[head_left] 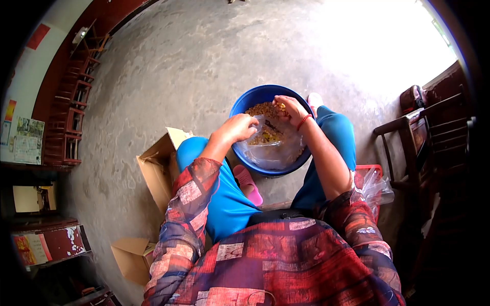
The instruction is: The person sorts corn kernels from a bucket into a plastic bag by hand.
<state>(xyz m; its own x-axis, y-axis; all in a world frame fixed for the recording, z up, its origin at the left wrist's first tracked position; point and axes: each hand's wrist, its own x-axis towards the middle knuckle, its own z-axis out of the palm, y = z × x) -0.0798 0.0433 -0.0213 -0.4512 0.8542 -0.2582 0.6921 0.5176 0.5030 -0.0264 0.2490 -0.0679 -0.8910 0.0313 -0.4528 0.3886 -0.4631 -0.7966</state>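
Observation:
Between my knees stands a blue tub (pixel 244 98) holding many small brown and yellowish pieces (pixel 261 108), whose kind I cannot make out. A clear plastic bag (pixel 270 155) lies inside over the near half, with some of these pieces in it. My left hand (pixel 238 128) is at the tub's left side, its fingers closed on the bag's edge. Above the right part of the tub is my right hand (pixel 291 110), a red band on its wrist. Its fingers are curled around a few yellowish pieces (pixel 280 106).
Open cardboard boxes (pixel 155 176) stand on the floor at my left. Close by my right leg is a red basket (pixel 368 168) with clear plastic bags (pixel 376 187). A dark wooden chair (pixel 408 137) is at the right, and stacked wooden chairs (pixel 71 115) line the left wall.

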